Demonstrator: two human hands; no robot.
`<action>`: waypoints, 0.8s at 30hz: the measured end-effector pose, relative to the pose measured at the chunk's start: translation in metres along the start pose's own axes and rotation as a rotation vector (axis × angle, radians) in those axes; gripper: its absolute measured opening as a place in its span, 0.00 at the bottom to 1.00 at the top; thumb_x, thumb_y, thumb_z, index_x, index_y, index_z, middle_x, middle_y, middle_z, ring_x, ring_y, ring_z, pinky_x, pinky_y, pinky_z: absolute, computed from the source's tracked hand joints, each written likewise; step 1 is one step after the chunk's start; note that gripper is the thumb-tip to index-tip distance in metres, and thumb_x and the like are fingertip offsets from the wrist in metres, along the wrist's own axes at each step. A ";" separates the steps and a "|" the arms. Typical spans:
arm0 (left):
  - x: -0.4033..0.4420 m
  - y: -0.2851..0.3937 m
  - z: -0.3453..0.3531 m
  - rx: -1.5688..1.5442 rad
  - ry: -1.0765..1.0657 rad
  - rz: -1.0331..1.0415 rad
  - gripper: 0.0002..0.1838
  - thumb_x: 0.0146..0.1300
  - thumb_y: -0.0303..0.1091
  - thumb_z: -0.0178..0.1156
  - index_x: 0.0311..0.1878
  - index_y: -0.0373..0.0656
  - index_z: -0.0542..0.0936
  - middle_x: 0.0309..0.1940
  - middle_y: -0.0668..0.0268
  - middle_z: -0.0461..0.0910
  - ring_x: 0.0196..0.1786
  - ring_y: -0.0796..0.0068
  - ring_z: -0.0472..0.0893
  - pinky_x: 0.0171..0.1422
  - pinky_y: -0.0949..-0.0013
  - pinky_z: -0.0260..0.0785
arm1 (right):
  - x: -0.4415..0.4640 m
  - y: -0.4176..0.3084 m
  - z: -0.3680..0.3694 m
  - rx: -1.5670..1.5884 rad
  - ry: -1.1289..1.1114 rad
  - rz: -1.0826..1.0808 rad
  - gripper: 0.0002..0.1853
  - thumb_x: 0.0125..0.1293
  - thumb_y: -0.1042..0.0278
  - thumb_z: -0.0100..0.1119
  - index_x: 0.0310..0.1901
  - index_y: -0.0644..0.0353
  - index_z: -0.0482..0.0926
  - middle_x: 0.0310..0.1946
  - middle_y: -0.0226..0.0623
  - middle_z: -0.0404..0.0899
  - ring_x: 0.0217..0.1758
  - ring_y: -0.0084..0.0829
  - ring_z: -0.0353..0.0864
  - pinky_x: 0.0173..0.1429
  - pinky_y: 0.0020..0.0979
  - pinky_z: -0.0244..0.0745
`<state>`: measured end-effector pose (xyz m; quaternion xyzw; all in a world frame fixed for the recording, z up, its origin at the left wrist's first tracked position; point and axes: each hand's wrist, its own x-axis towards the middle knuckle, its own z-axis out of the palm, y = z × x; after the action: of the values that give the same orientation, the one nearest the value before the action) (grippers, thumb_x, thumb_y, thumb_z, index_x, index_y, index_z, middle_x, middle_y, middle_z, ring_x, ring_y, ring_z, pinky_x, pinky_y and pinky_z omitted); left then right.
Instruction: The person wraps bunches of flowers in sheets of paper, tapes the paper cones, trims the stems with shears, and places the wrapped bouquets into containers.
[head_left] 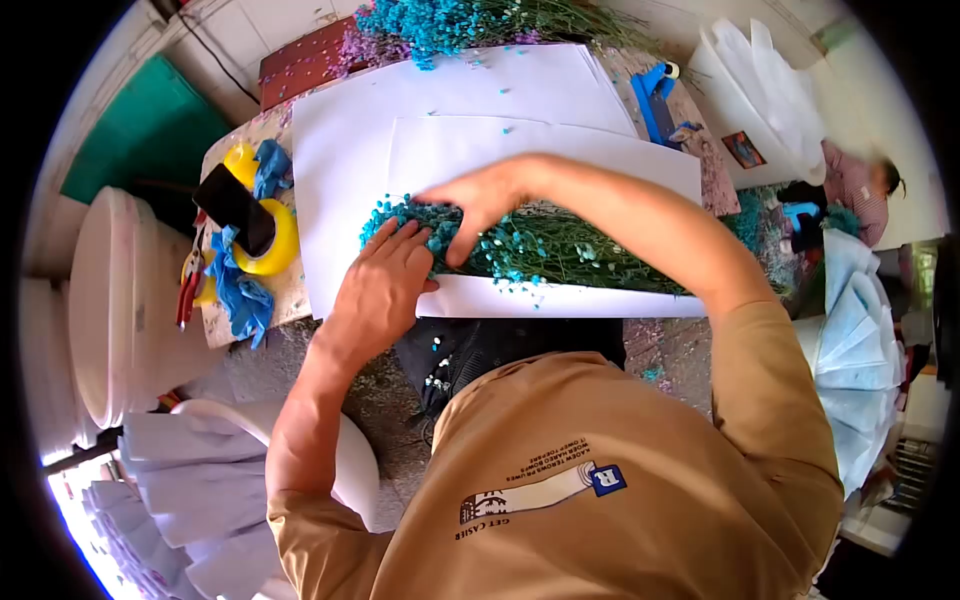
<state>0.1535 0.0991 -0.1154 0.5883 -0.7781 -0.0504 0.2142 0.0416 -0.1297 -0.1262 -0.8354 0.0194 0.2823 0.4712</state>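
A bunch of small teal-blue dyed flowers [515, 250] with thin green stems lies across the white paper sheets [340, 150], blossoms to the left. My left hand [383, 275] rests on the near side of the blossoms, fingers stretched out and side by side. From above, my right hand [480, 205] spans the bunch, its thumb and fingers spread apart over the flower heads. My right forearm passes over the stems and hides part of them. Along the near edge, a strip of paper shows below the bunch.
More blue and purple flowers [430, 30] lie at the table's back. On the left are yellow tape rolls [275, 240], a black phone [235, 208], blue crumpled gloves [240, 295] and red-handled pruners [188, 285]. A blue tape dispenser [655, 105] stands back right. Another person [858, 190] is at far right.
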 end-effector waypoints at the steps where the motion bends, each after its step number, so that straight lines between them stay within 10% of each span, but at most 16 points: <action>1: 0.006 -0.009 -0.001 -0.013 0.041 0.051 0.11 0.59 0.27 0.68 0.39 0.34 0.75 0.46 0.44 0.83 0.58 0.41 0.81 0.69 0.46 0.71 | -0.016 0.001 -0.008 -0.124 0.235 -0.066 0.62 0.53 0.39 0.80 0.80 0.68 0.55 0.79 0.56 0.61 0.81 0.44 0.62 0.82 0.37 0.61; 6: 0.046 -0.047 -0.013 -0.230 -0.224 -0.083 0.12 0.63 0.33 0.67 0.37 0.36 0.74 0.31 0.48 0.79 0.40 0.39 0.80 0.43 0.47 0.69 | -0.146 -0.068 -0.021 -0.628 0.794 0.231 0.53 0.53 0.41 0.78 0.73 0.70 0.67 0.65 0.62 0.75 0.68 0.53 0.78 0.70 0.44 0.73; 12: 0.104 -0.105 -0.012 -0.483 -0.617 -0.365 0.15 0.68 0.40 0.65 0.42 0.35 0.80 0.31 0.60 0.80 0.37 0.69 0.77 0.45 0.62 0.70 | -0.100 -0.046 0.111 -0.988 0.740 0.266 0.62 0.45 0.48 0.84 0.78 0.65 0.59 0.73 0.71 0.61 0.78 0.64 0.61 0.74 0.65 0.59; 18: 0.106 -0.109 -0.009 -0.528 -0.768 -0.477 0.17 0.70 0.43 0.66 0.43 0.35 0.82 0.37 0.64 0.82 0.42 0.74 0.76 0.51 0.65 0.71 | -0.068 -0.007 0.089 -0.862 0.798 0.213 0.60 0.46 0.49 0.82 0.79 0.62 0.58 0.59 0.57 0.75 0.62 0.52 0.76 0.67 0.51 0.70; 22: 0.102 -0.093 -0.010 -0.267 -0.635 -0.543 0.18 0.70 0.42 0.65 0.53 0.38 0.80 0.44 0.54 0.85 0.47 0.58 0.83 0.55 0.61 0.72 | -0.067 0.000 0.053 -0.624 0.502 0.197 0.59 0.46 0.50 0.81 0.78 0.61 0.61 0.55 0.54 0.78 0.59 0.51 0.80 0.63 0.47 0.73; 24: 0.087 -0.071 -0.006 0.244 -0.104 -0.147 0.31 0.58 0.41 0.75 0.63 0.42 0.76 0.64 0.54 0.79 0.65 0.52 0.78 0.70 0.49 0.66 | -0.070 -0.006 0.029 -0.534 0.409 0.205 0.58 0.45 0.50 0.81 0.77 0.61 0.61 0.55 0.53 0.79 0.58 0.50 0.80 0.63 0.46 0.74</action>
<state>0.2004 -0.0025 -0.1093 0.6618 -0.7435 -0.0014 0.0962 -0.0282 -0.1196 -0.0991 -0.9621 0.1228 0.1499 0.1916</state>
